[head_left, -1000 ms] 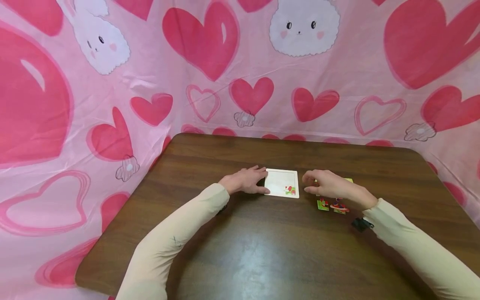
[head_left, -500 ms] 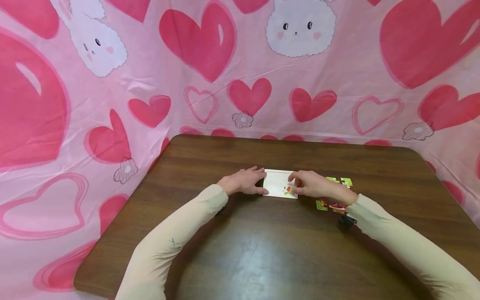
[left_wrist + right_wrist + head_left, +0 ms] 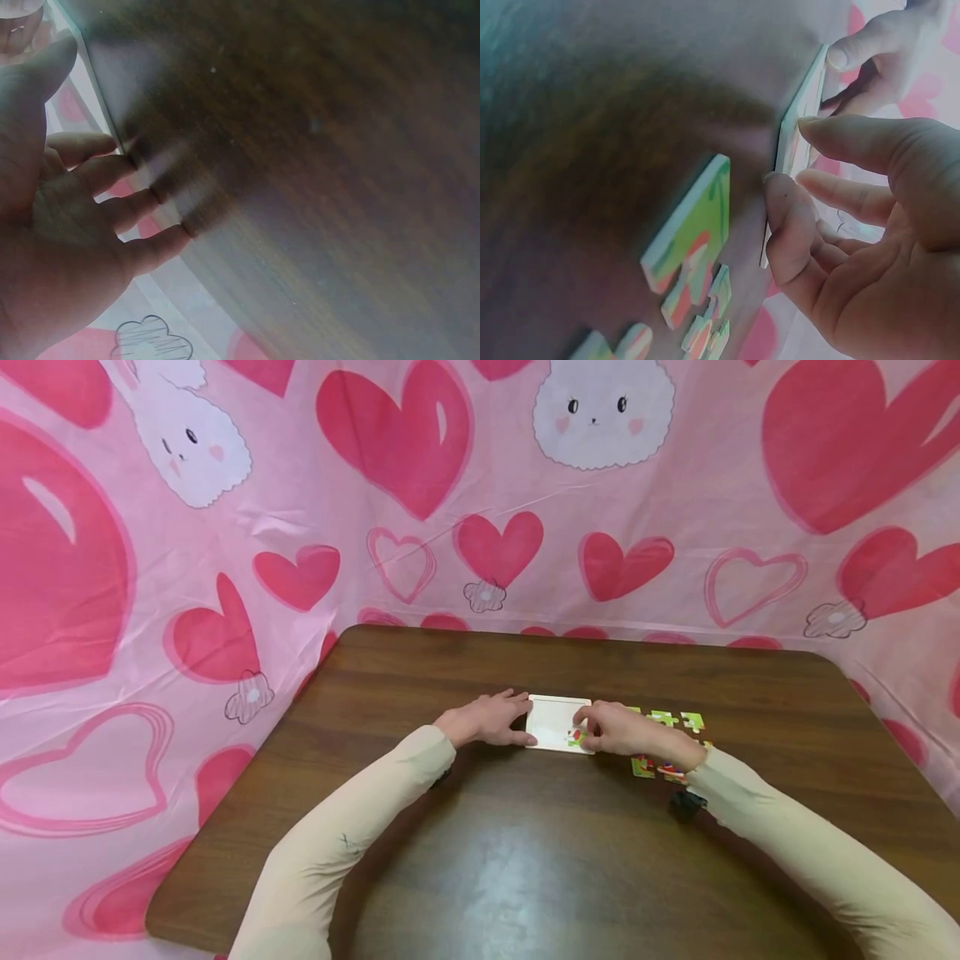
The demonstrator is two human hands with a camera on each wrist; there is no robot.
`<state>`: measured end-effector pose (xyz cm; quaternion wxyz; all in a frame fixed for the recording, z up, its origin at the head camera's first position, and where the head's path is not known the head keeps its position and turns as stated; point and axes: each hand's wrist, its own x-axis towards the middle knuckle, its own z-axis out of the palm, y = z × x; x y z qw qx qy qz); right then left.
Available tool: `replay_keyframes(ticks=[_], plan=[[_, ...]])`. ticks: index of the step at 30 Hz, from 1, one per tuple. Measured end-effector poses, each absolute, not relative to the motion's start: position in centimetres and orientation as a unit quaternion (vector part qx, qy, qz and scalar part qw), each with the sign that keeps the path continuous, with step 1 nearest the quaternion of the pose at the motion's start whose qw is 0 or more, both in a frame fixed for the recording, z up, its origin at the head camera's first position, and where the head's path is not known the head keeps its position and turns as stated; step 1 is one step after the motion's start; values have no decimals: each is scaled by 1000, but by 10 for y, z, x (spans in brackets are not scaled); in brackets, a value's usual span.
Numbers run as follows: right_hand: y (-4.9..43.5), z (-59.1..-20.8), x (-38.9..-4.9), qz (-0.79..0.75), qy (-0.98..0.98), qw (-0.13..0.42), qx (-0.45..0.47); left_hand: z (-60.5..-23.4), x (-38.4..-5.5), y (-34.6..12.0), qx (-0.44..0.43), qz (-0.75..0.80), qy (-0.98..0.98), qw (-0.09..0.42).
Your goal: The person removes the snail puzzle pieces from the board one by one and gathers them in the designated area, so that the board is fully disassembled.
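Observation:
A shallow white puzzle tray [image 3: 553,723] lies on the table, with a green, red and white puzzle piece [image 3: 575,737] in its near right corner. My left hand [image 3: 491,719] rests at the tray's left side, its fingers stretched along that edge and thumb near the front corner. In the right wrist view, my right hand [image 3: 877,195] has its thumb and bent index finger set apart at the tray's edge. In the head view these fingertips pinch around the corner piece and partly cover it. Fingers of my left hand [image 3: 82,217] appear spread in its wrist view.
Several loose puzzle pieces [image 3: 692,722] lie right of the tray, some under my right forearm. One green piece [image 3: 697,232] is close beside the right hand. The brown wooden table [image 3: 465,835] is backed by a pink heart-patterned cloth [image 3: 420,452].
My right hand has moved left from above the loose pieces to the puzzle piece in the tray's corner. The left hand stays at the tray's left side.

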<state>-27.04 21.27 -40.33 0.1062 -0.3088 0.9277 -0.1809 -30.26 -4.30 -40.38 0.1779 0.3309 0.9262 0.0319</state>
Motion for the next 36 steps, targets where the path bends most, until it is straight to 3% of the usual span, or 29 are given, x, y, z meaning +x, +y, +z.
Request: replay_keyframes(ticks=[36], plan=[[204,-404,-277,-212,919,118,-311,-404,-301,-43,331,37,926,179]])
